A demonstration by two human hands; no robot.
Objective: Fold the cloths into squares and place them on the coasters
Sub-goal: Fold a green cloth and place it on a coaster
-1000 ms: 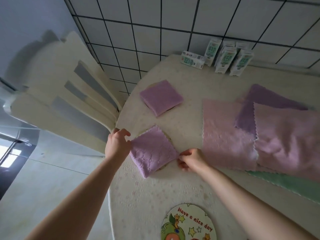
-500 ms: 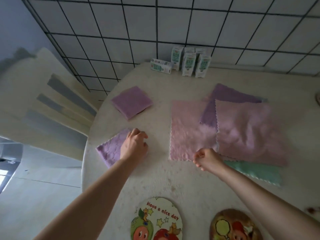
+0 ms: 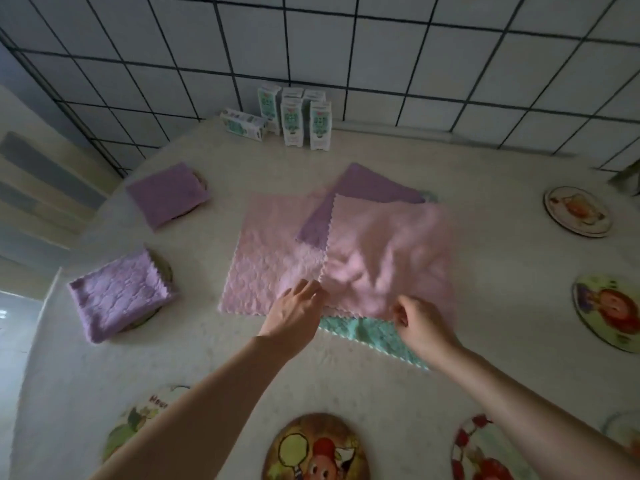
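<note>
head view: only view; wide-angle, soft blur all over
writing: near-left coaster (image 3: 138, 424) has a few letters along its top rim, too blurred to read, the rest behind the left forearm; cartons (image 3: 294, 119) at the far wall carry green print, too small to read
left hand (image 3: 294, 313): fingers curled, pinching near-left corner of top pink cloth (image 3: 388, 258)
right hand (image 3: 422, 323): fingertips together, clamped on the near edge of the same cloth
task cloths: top pink cloth centre table, motion-blurred; overlaps left pink cloth (image 3: 266, 258), flat purple cloth (image 3: 367, 188) and green cloth (image 3: 367, 332)
hidden: green cloth shows only a near strip; flat purple cloth only its far corner and a left wedge
folded: far folded purple cloth (image 3: 168, 194) and near folded purple cloth (image 3: 117, 296) at left, each on a coaster, only rims peeking out
cut off: near-middle coaster (image 3: 315, 448) and near-right coaster (image 3: 485, 452) cropped by the frame bottom
edges: table (image 3: 502, 271) rim curves down the left; tiled wall along the far side
open room: bare top right of the pile, before right coaster (image 3: 606, 313) and far-right coaster (image 3: 576, 211)
</note>
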